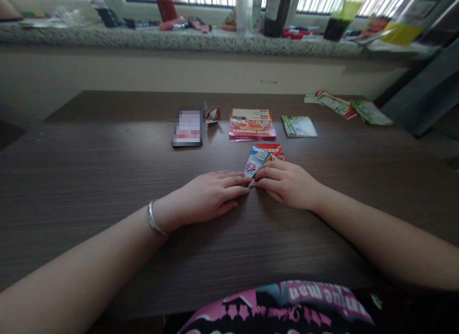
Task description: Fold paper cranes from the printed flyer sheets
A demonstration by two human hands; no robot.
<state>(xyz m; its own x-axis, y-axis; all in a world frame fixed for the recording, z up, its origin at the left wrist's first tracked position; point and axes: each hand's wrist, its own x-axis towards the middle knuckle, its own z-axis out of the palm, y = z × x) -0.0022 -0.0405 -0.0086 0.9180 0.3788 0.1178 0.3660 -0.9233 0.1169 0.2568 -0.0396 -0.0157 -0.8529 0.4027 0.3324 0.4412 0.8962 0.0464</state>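
A folded paper flyer [253, 161], blue and red with a QR code, lies on the table between my hands. My left hand [215, 193], with a silver bangle at the wrist, grips its near left corner with the fingertips. From the other side, the bent fingers of my right hand [287, 181] press and hold its lower right part. The fingertips of both hands almost meet at the near point of the paper, and the thumbs are partly hidden. Just beyond lies a stack of red printed flyers [253, 126].
A small folded paper figure [213, 115] stands beside a phone [187, 128] with a blurred screen. Right of the stack are a pile of green-white papers [299, 126] and scattered leaflets [337, 104]. Bottles and clutter line the granite windowsill [215, 41] behind the table [89, 157].
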